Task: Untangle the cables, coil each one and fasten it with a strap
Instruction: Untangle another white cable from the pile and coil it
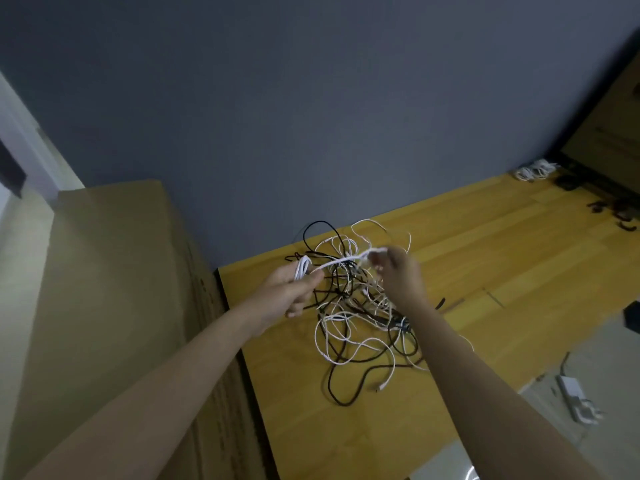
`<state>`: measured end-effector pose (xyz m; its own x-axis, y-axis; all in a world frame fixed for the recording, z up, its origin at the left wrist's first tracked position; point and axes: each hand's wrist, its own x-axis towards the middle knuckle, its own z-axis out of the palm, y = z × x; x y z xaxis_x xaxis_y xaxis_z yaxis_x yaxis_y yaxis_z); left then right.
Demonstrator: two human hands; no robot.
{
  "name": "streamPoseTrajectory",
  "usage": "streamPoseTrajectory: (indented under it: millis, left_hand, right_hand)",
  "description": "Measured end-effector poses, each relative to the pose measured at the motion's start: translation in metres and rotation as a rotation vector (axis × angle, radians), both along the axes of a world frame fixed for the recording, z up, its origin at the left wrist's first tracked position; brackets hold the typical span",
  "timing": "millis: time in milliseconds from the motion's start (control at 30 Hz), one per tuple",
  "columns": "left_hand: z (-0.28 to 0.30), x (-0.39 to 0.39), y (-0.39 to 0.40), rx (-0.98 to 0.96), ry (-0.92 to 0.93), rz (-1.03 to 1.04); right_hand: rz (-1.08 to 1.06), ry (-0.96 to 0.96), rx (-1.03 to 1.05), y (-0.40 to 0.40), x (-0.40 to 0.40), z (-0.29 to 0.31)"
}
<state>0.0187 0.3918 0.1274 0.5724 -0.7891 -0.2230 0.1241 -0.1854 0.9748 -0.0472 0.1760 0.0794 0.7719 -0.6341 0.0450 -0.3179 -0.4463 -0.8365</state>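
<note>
The left hand (294, 289) grips a small coil of white cable (341, 263) whose taut run the right hand (398, 271) pinches at 3 o'clock, above the tangle (360, 317) on the wooden table (502, 258); pulling harder may tighten knots below.

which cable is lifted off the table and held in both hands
The white cable, stretched between the left hand and right hand; the other cables lie tangled on the table.
</note>
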Motion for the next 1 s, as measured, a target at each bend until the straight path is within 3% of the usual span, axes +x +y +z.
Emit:
streamPoseTrajectory:
  millis: [67,100,133,233,267,300,367,433,467,567,633,667,733,833,867,900,967,1000]
  left_hand:
    - [-0.003,0.002,-0.003,0.014,-0.031,0.036]
    - [-0.004,0.003,-0.005,0.022,-0.043,0.046]
    - [-0.005,0.004,-0.007,0.028,-0.051,0.048]
    - [-0.007,0.007,-0.009,0.046,-0.068,0.031]
    - [-0.007,0.008,-0.009,0.05,-0.076,0.025]
    - [-0.007,0.008,-0.009,0.052,-0.084,0.024]
    - [-0.008,0.009,-0.01,0.058,-0.096,0.031]
    - [-0.008,0.008,-0.011,0.068,-0.104,0.033]
    - [-0.007,0.007,-0.012,0.071,-0.106,0.033]
    - [-0.005,0.006,-0.01,0.046,-0.111,0.038]
    - [-0.004,0.006,-0.009,0.046,-0.127,0.047]
    - [-0.004,0.006,-0.008,0.048,-0.133,0.057]
    - [-0.003,0.007,-0.008,0.029,-0.126,0.085]
    - [-0.001,0.008,-0.008,-0.005,-0.117,0.115]
    - [-0.002,0.008,-0.007,-0.003,-0.115,0.119]
    - [-0.002,0.008,-0.006,0.001,-0.113,0.123]
    - [-0.004,0.007,-0.004,0.003,-0.099,0.129]
    - [-0.004,0.008,-0.003,-0.002,-0.096,0.131]
  right_hand:
    - [-0.127,-0.354,0.02,-0.004,0.009,0.027]
    - [-0.131,-0.452,0.014,-0.003,0.01,0.035]
    - [-0.097,-0.419,-0.038,-0.004,0.01,0.039]
    - [0.185,0.262,-0.337,-0.009,0.011,0.034]
    - [0.195,0.278,-0.373,-0.012,0.012,0.037]
    - [0.139,0.148,-0.385,-0.017,0.016,0.045]
    - [-0.041,-0.314,-0.417,-0.016,0.025,0.066]
    - [-0.097,-0.514,-0.471,-0.007,0.034,0.072]
    - [-0.094,-0.477,-0.441,-0.003,0.035,0.062]
    - [-0.063,0.046,-0.099,-0.004,0.03,0.028]
    - [-0.016,0.315,-0.148,-0.011,0.026,0.024]
    - [-0.008,0.314,-0.233,-0.016,0.031,0.028]
    - [-0.042,0.05,-0.324,-0.02,0.045,0.048]
    - [-0.074,-0.496,-0.207,-0.012,0.057,0.079]
    - [-0.076,-0.52,-0.161,-0.009,0.056,0.078]
    - [-0.051,-0.388,-0.161,-0.008,0.055,0.072]
    - [0.156,0.188,-0.223,-0.004,0.049,0.052]
    - [0.238,0.356,-0.224,-0.003,0.046,0.047]
